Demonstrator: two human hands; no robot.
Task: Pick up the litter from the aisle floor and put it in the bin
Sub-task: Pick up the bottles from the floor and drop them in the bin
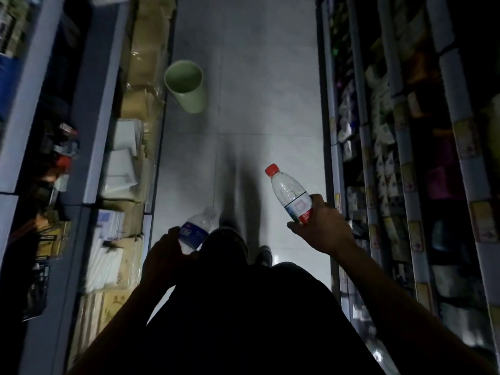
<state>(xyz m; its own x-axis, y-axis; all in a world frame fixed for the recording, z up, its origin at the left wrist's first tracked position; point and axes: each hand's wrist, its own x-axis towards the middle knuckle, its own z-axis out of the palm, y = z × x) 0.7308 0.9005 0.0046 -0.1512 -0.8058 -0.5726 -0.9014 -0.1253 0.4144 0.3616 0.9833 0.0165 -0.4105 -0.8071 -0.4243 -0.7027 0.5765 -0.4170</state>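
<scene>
Pale green bin (186, 87). Red-capped clear bottle (290, 196), red-white label. Blue-labelled clear bottle (194, 231). Grey tiled floor (257, 77).

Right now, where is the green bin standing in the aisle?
In the head view the green bin stands on the floor ahead, on the left side, against the left shelf's cardboard boxes, beyond both held bottles.

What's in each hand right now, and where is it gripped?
Right hand grips the red-capped bottle around its labelled lower body. Left hand holds the blue-labelled bottle by its base end.
</scene>
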